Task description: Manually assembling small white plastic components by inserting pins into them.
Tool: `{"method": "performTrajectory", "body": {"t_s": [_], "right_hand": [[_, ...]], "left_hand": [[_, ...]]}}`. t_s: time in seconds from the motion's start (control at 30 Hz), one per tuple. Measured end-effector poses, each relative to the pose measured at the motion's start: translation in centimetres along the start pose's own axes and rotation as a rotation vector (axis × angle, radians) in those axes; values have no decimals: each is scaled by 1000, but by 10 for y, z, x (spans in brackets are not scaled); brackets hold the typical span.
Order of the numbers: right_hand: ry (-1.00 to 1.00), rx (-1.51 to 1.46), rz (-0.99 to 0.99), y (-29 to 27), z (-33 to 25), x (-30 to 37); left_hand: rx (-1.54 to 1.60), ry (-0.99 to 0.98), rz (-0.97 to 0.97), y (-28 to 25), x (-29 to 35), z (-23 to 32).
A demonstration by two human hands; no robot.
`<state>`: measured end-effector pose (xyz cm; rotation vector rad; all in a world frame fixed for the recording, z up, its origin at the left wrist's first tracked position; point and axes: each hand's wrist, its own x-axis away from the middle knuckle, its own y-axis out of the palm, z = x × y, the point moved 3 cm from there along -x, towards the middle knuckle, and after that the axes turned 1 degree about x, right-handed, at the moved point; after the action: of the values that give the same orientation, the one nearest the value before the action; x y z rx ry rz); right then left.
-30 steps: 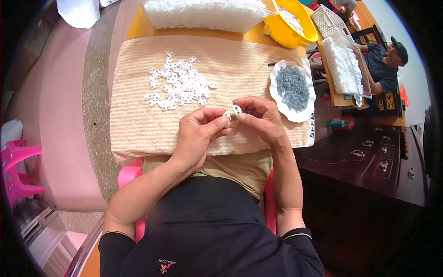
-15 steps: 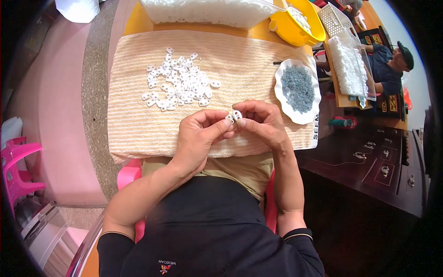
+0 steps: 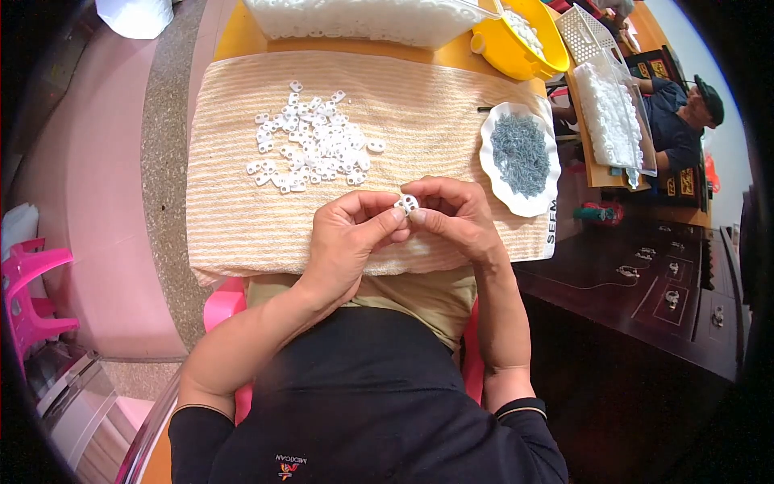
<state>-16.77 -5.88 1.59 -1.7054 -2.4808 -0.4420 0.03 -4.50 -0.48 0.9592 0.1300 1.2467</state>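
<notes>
Above the striped towel (image 3: 242, 230), the left hand (image 3: 343, 230) and right hand (image 3: 461, 216) fingertips pinch white 2-holed plastic pieces (image 3: 409, 202); black lettering (image 3: 551, 222) marks the towel's right edge.

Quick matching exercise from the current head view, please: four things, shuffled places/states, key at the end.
Things
1. Plate
2. Left hand and right hand
3. Pile of loose white pieces
4. Stool

Places and states
A. Pink, at the picture's left edge
B. Spread on the striped cloth, left of the plate
C. White, wavy-rimmed, bearing a heap of thin gray bits
D. Fingertips close together, pinching small white parts

Pairs
1-C
2-D
3-B
4-A
</notes>
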Motion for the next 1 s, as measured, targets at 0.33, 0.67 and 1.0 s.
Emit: {"method": "performTrajectory", "body": {"t_s": [0.33, 0.67, 1.0], "right_hand": [[-23, -30, -13, -1, 4, 0], [-80, -53, -41, -1, 7, 2], [-95, -180, -43, 1, 3, 7]], "left_hand": [[19, -25, 7, -1, 1, -1], [46, -70, 19, -1, 3, -2], [111, -107, -117, 6, 6, 5]]}}
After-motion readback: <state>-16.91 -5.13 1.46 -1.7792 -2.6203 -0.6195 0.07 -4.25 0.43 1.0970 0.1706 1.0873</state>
